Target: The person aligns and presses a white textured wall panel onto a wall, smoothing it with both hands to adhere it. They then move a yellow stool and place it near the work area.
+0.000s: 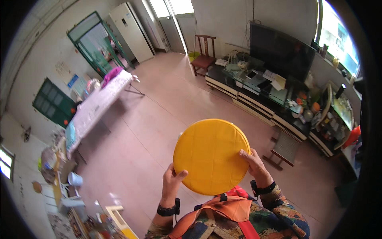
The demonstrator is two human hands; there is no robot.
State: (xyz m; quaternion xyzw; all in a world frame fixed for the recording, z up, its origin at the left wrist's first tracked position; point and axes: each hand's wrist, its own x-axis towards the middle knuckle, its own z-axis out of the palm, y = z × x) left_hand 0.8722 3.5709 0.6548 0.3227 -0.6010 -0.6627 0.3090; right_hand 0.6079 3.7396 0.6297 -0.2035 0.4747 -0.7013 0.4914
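A round yellow seat cushion (211, 157) is held up in front of my body, its flat face turned toward me. At its lower left edge my left hand (172, 183) grips the rim, thumb on the face and fingers curled behind. On the right edge my right hand (254, 164) clasps it the same way, thumb pressed on the cover. The fingertips of both hands are hidden behind the cushion. Black bands circle both wrists, and an orange apron (223, 213) covers my front.
A low stool (285, 148) stands to the right, near the long TV cabinet (254, 99). A long table with a pale cloth (97, 107) runs along the left wall. A wooden chair (205, 55) is at the back; a light-blue bucket (75, 179) sits lower left.
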